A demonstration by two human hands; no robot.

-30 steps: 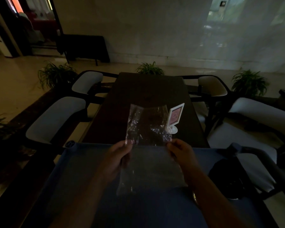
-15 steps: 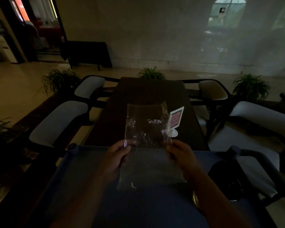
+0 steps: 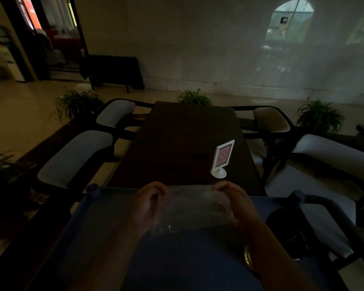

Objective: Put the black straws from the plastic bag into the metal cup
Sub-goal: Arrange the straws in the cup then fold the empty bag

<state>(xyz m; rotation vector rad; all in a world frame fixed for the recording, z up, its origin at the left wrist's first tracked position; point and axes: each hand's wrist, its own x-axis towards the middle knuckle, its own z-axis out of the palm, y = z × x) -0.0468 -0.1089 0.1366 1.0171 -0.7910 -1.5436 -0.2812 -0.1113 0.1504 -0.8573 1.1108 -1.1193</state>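
A clear plastic bag (image 3: 189, 208) is stretched between my two hands above the blue cloth surface (image 3: 105, 238). My left hand (image 3: 147, 204) pinches the bag's left edge, and my right hand (image 3: 233, 202) pinches its right edge. The bag lies low and nearly flat, its top edge level with my fingertips. The scene is very dark. No black straws can be made out inside the bag, and no metal cup shows anywhere in the view.
A white sign holder (image 3: 222, 159) stands on the dark wooden table (image 3: 177, 143) just beyond my right hand. Padded chairs (image 3: 76, 156) flank the table on both sides. A dark round object (image 3: 290, 229) lies at the right of the blue surface.
The bag was held upright with its top half raised over the table; now it is lowered and folded flat between my hands. The camera has tilted upward a little.
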